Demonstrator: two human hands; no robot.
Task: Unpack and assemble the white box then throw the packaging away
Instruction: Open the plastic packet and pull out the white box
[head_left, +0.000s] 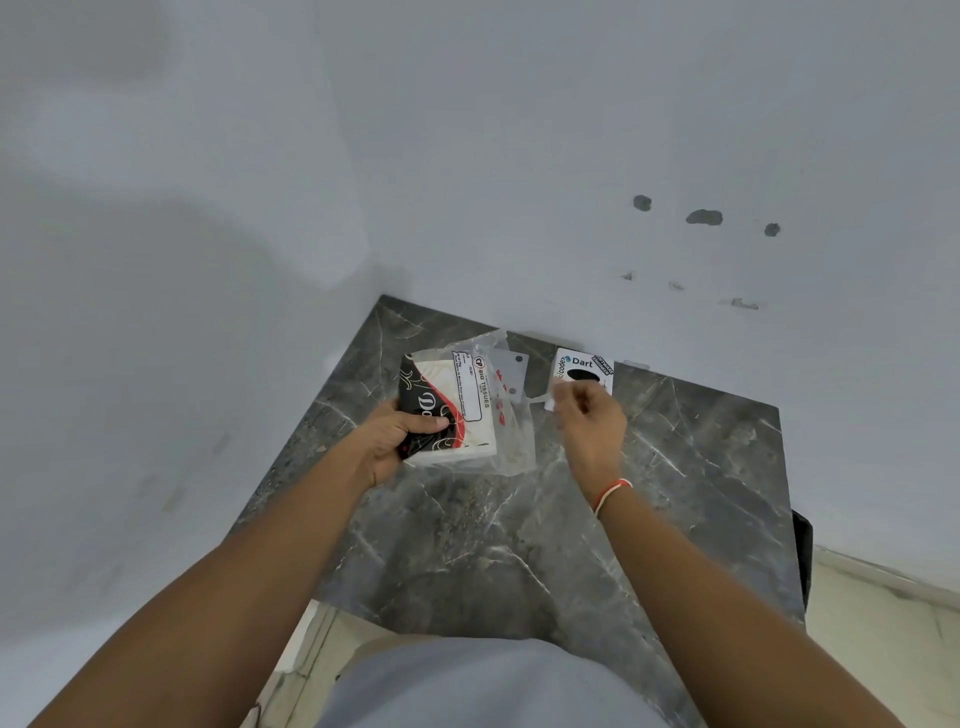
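Observation:
A flat pack with a black, red and cream print (447, 415) sits in a clear plastic bag (511, 415) labelled "BIG TISSUES". My left hand (397, 436) grips the pack's near left corner, thumb on top, lifting it off the counter. My right hand (589, 421) is to the right of the bag, fingers pinched on a small white strip at the bag's edge. A white box printed "Dart" (584, 369) with a black oval opening stands by the wall, just behind my right hand.
Everything rests on a dark marbled stone counter (493, 545) set in a corner between two pale walls. The right wall has small chipped marks. Beige floor shows past the counter's right and near edges.

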